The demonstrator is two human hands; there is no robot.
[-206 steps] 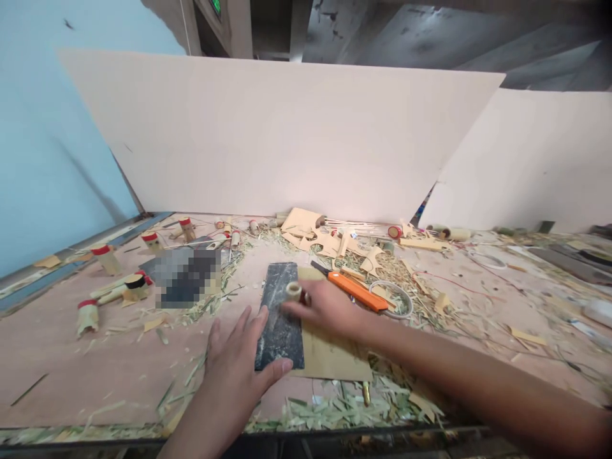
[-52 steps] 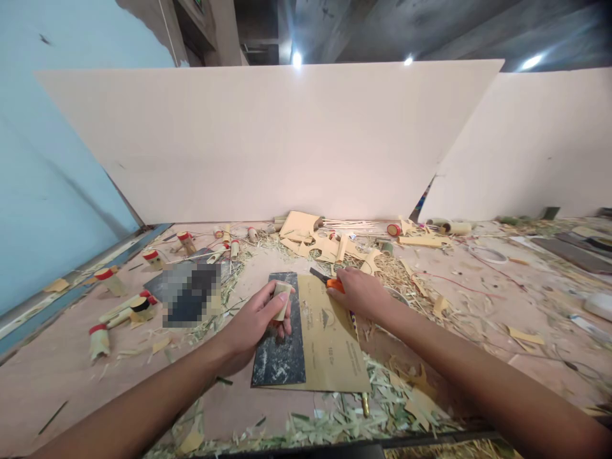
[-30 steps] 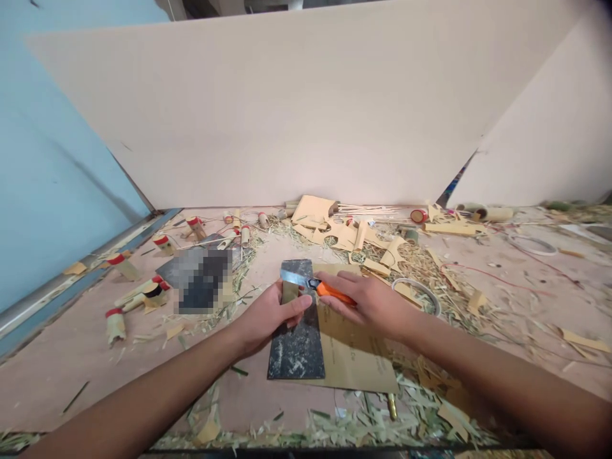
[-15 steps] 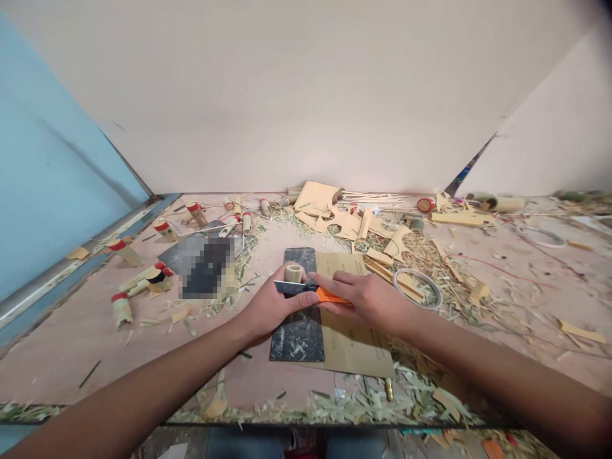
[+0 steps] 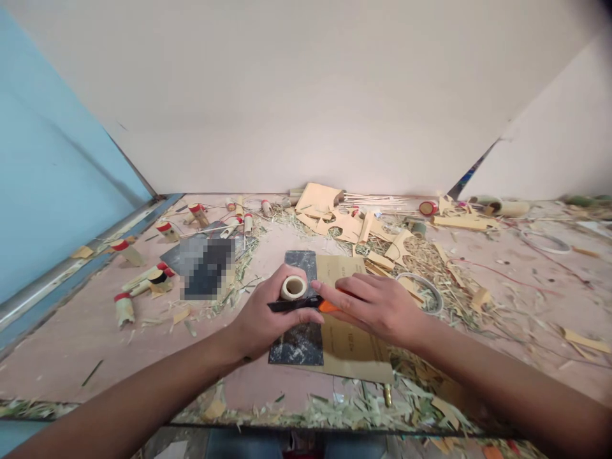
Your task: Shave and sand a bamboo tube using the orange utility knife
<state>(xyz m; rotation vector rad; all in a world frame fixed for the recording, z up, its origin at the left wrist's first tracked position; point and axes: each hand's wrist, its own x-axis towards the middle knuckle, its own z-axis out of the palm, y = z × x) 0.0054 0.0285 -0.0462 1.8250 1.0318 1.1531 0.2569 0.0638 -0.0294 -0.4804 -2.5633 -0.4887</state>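
Note:
My left hand (image 5: 268,313) is wrapped round a short hollow bamboo tube (image 5: 293,288), whose open end faces up toward me. An orange-handled cutter knife (image 5: 329,306) is in my right hand (image 5: 377,305). Its dark blade lies across the near side of the tube, between the tube and my left thumb. Beneath my hands are a dark sheet dusted with pale powder (image 5: 297,347) and a brown paper sheet (image 5: 356,350) with faint print.
Bamboo pieces with red ends (image 5: 128,252) stand and lie at the left. Cut yellow card (image 5: 318,199), thin sticks and shavings lie at the back. A white tape ring (image 5: 433,293) is right of my right hand. Shavings (image 5: 335,411) line the front edge.
The tube has tilted toward me, so its hollow end shows more. The knife has turned and shifted slightly down and left; its blade now looks dark. The view has shifted slightly.

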